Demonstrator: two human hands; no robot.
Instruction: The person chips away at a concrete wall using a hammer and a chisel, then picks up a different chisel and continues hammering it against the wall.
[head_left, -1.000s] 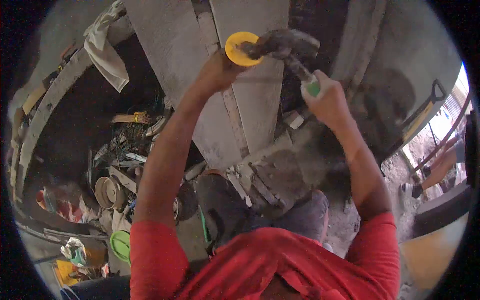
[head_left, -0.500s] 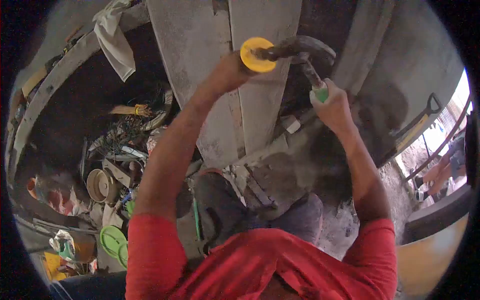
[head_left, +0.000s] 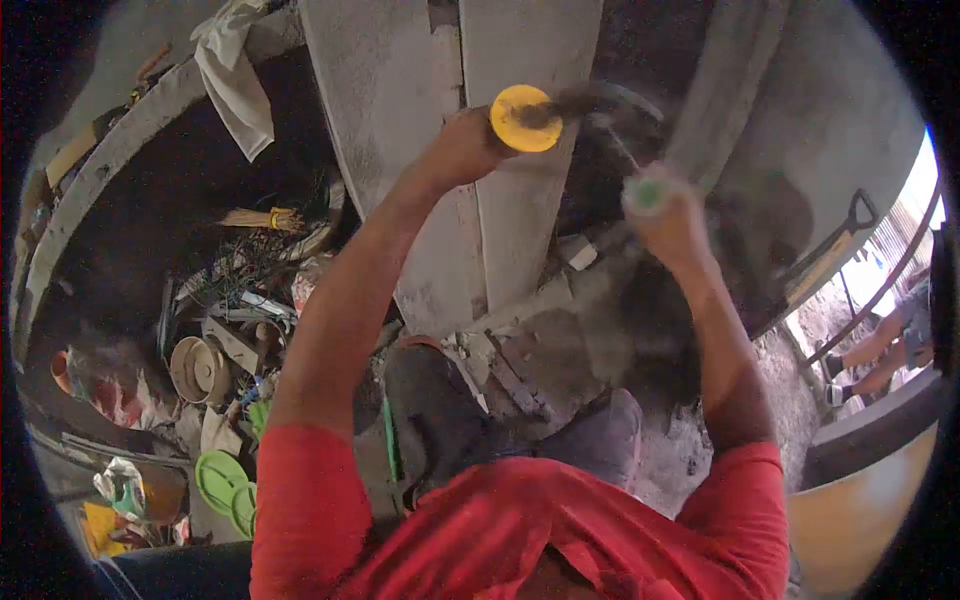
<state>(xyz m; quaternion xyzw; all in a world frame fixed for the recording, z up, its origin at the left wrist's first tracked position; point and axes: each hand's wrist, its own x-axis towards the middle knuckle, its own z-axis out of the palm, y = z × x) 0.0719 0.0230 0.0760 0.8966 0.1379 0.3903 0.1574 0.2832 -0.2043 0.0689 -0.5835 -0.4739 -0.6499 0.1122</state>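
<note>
Left hand (head_left: 472, 146) clenched on yellow-guarded tool (head_left: 510, 128) — right hand (head_left: 672, 222) around hammer (head_left: 645, 194), head (head_left: 582, 104) between.

One head-worn camera (wide-angled) looks forward and down from close above.

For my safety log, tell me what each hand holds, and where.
Right hand: the hammer, by its green handle. Left hand: a yellow-guarded tool, gripped just behind the guard, the grip mostly hidden.

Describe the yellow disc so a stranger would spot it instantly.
Start at the two long grey slabs, top centre. The left hand reaches up in front of them, with the yellow disc at its fist. Unlike the dark, blurred hammer head beside it, it is bright and round.
</note>
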